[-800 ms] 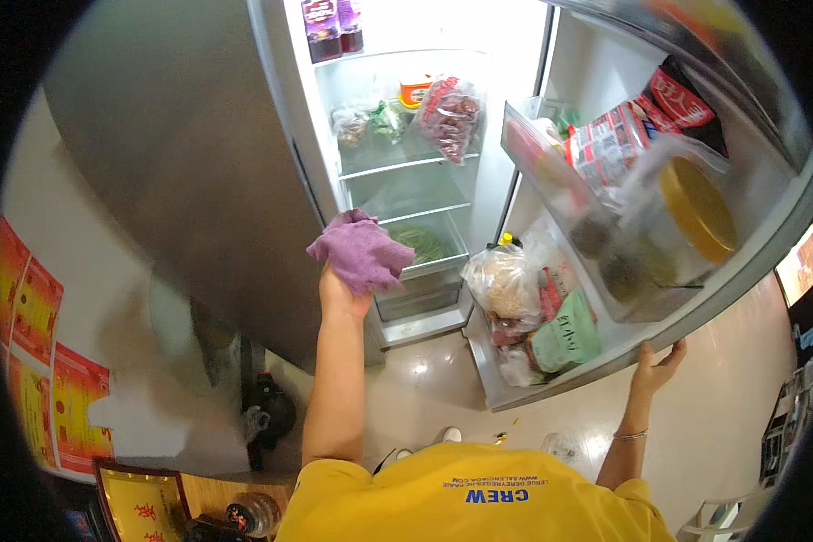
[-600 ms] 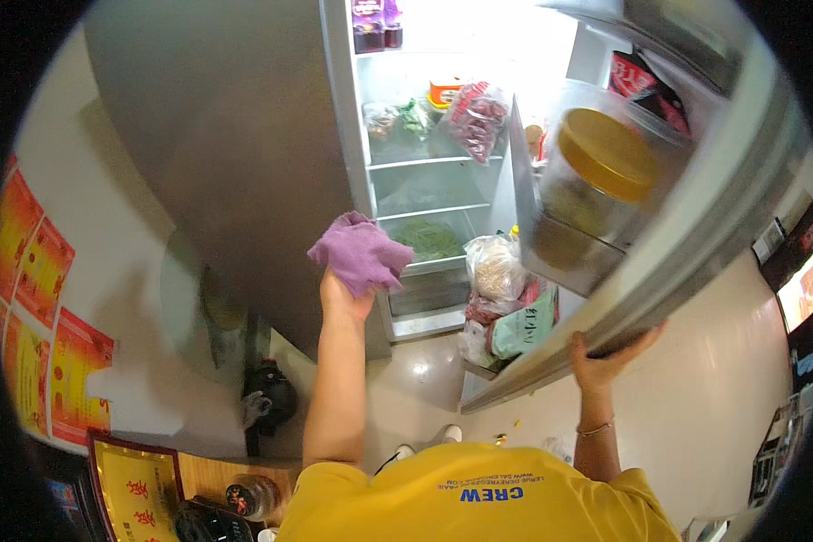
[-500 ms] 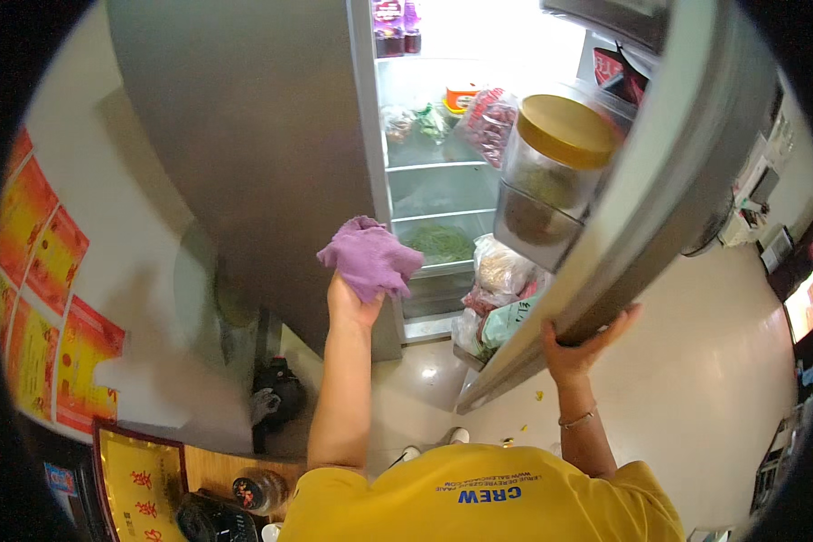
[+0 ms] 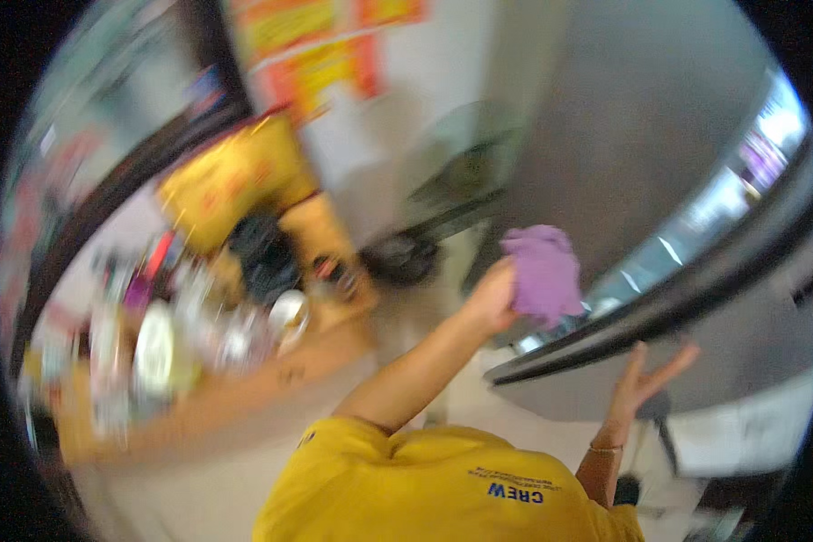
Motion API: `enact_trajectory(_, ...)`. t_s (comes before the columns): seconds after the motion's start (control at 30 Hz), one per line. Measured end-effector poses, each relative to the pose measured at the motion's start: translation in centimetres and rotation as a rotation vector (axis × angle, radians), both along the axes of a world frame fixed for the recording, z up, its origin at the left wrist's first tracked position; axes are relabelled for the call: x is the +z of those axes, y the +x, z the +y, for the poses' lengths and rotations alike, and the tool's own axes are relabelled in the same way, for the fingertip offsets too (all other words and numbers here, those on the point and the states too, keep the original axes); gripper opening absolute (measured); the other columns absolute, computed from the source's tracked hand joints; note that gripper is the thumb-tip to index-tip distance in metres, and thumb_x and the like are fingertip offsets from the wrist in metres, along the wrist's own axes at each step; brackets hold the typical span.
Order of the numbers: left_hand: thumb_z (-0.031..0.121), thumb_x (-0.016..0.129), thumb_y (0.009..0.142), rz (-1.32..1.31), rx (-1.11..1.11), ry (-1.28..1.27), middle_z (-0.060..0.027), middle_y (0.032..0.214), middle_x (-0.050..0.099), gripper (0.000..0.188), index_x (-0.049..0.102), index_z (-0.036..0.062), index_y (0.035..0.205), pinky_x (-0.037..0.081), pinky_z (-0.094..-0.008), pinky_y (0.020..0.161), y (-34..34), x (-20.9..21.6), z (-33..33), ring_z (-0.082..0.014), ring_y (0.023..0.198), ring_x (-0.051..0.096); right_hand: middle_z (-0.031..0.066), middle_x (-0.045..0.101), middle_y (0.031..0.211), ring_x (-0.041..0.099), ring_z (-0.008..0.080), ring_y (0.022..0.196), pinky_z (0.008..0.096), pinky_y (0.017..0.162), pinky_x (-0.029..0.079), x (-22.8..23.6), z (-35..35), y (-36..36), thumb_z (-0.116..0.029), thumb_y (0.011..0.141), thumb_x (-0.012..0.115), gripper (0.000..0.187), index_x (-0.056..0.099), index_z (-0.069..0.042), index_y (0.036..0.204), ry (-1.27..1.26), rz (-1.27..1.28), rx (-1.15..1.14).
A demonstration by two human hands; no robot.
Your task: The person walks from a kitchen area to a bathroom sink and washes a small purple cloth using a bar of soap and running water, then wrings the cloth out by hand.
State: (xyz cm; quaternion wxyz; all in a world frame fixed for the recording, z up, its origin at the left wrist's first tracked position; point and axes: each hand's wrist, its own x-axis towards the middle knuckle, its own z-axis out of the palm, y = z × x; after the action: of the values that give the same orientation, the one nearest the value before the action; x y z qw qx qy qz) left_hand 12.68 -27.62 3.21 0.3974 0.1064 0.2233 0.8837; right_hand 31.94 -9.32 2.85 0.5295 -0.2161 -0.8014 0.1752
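My left hand (image 4: 493, 298) grips a crumpled purple cloth (image 4: 546, 275), held out in front of the refrigerator's narrow opening. To its right, my right hand (image 4: 641, 388) has its fingers spread and holds nothing. It is at the grey outer face of the refrigerator door (image 4: 741, 357); blur hides whether it touches. The door stands only a little ajar, with a dark seal along its edge. Through the gap, lit shelves and purple-labelled bottles (image 4: 761, 161) show faintly. The other grey door (image 4: 605, 117) is closed.
At left, a wooden table (image 4: 339, 339) carries jars, a white cup (image 4: 289, 312), a dark appliance (image 4: 264, 257) and a yellow framed plaque (image 4: 239, 176), all blurred. A black object (image 4: 405, 259) lies by the wall. Red and yellow posters (image 4: 307, 54) hang above.
The view has swung left, bringing the table in. The refrigerator door has moved from wide open to nearly closed. My right hand's fingers have come off the door's edge; the cloth stays in my left.
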Motion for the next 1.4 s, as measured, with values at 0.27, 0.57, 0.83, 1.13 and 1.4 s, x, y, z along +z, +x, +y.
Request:
enact_trajectory(0.27,0.028,0.047,0.089,-0.146,0.529,-0.123,-0.0078,0.109,0.058,0.033,0.049,0.0078,0.116,0.05,-0.0349,0.081,7.2,-4.6,-10.6,-0.0199,0.095,0.059,0.0116,0.036,0.137,0.034,0.024,0.126,0.0375,0.104,0.025,-7.3,-4.5,-7.7,-0.011,0.086,0.052,0.051,0.034,-0.002,0.133,-0.519,-0.437,0.936)
enact_trajectory(0.57,0.006,0.051,0.083,-0.185,1.137,-0.242,-0.0087,0.106,0.058,0.034,0.047,0.0042,0.117,0.05,-0.0336,0.082,25.2,-6.5,-26.5,-0.0197,0.097,0.059,0.0166,0.038,0.133,0.044,0.0262,0.117,0.0328,0.092,0.04,-7.8,-28.3,2.6,-0.008,0.072,0.068,0.069,0.034,-0.003,0.132,-0.432,-0.714,1.819)
enact_trajectory(0.83,0.004,0.052,0.083,-0.367,1.729,-0.266,-0.0077,0.102,0.06,0.027,0.053,0.0062,0.11,0.053,-0.0309,0.073,51.9,-6.3,-40.1,-0.019,0.088,0.062,0.0231,0.04,0.129,0.044,0.0368,0.116,0.04,0.096,0.037,-7.1,-48.5,20.1,-0.011,0.074,0.065,0.054,0.046,-0.002,0.123,0.109,-0.706,2.243)
enact_trajectory(1.13,0.007,0.049,0.086,-0.489,2.188,-0.359,-0.0067,0.107,0.057,0.027,0.049,0.0105,0.113,0.052,-0.036,0.076,79.0,-4.0,-50.7,-0.0207,0.092,0.059,0.0155,0.054,0.115,0.057,0.0183,0.097,0.0309,0.082,0.048,-6.1,-69.2,40.7,0.002,0.083,0.046,0.031,0.056,-0.002,0.111,-0.189,-0.935,2.884)
enact_trajectory(1.4,0.009,0.046,0.086,-0.328,2.478,-0.257,-0.0093,0.103,0.058,0.024,0.049,0.0079,0.109,0.051,-0.0381,0.076,90.2,-4.8,-66.1,-0.0253,0.093,0.058,0.0115,0.059,0.104,0.06,0.0228,0.092,0.0399,0.079,0.051,-4.0,-88.9,48.1,-0.011,0.092,0.039,0.026,0.052,-0.001,0.112,-1.288,-2.112,2.586)
